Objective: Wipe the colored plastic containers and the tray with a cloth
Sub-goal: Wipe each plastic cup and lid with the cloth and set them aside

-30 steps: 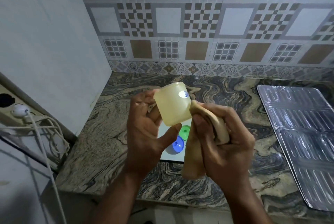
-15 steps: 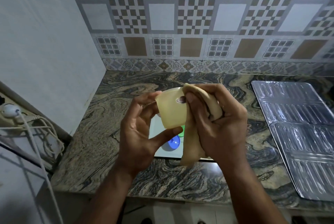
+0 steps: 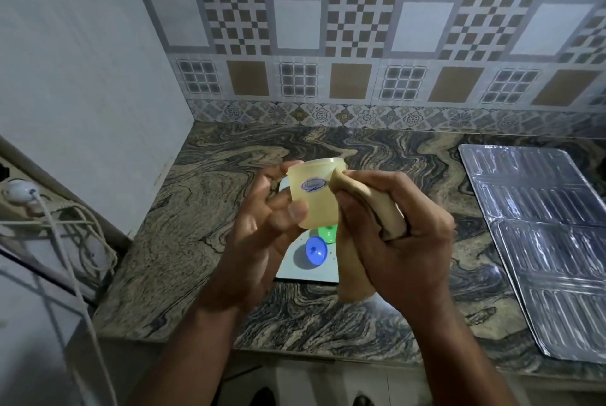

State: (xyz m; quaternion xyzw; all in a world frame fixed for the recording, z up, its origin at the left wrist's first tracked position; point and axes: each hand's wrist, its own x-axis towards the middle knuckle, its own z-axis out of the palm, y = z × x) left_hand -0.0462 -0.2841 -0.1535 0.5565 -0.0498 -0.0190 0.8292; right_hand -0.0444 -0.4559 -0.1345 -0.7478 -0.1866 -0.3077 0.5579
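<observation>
From the head view, the left hand [image 3: 259, 235] held a pale yellow plastic container [image 3: 314, 195] above the bench [image 3: 203, 215], its fingers [image 3: 296, 210] curled round the left wall with the thumb across the front, just under the oval printed label [image 3: 313, 184]. The container was tilted a little, lid end at about twelve o'clock. At its three o'clock side the right hand [image 3: 403, 241] gripped a bunched beige cloth [image 3: 367, 205]; a fold of it pressed against the container's upper right wall, and a loose tail hung down toward six o'clock. Those fingers were closed tight on the cloth.

Below the hands, a white tray [image 3: 308, 274] lay on the bench, mostly hidden. A blue lidded container [image 3: 315, 250] and a green one [image 3: 328, 232] stood on it, touching or nearly so; I could not tell which. A ribbed metal sheet [image 3: 537, 228] lay well apart at three o'clock, and a plug with cords [image 3: 19, 190] sat at nine o'clock.

The step in hand appeared to be wiping the yellow container's side wall. The next move would likely call for turning the container in the left hand so that unwiped wall met the cloth, with a firm enough hold that the smooth plastic did not slip. The blue and green containers and the tray seemingly remained to be wiped.
</observation>
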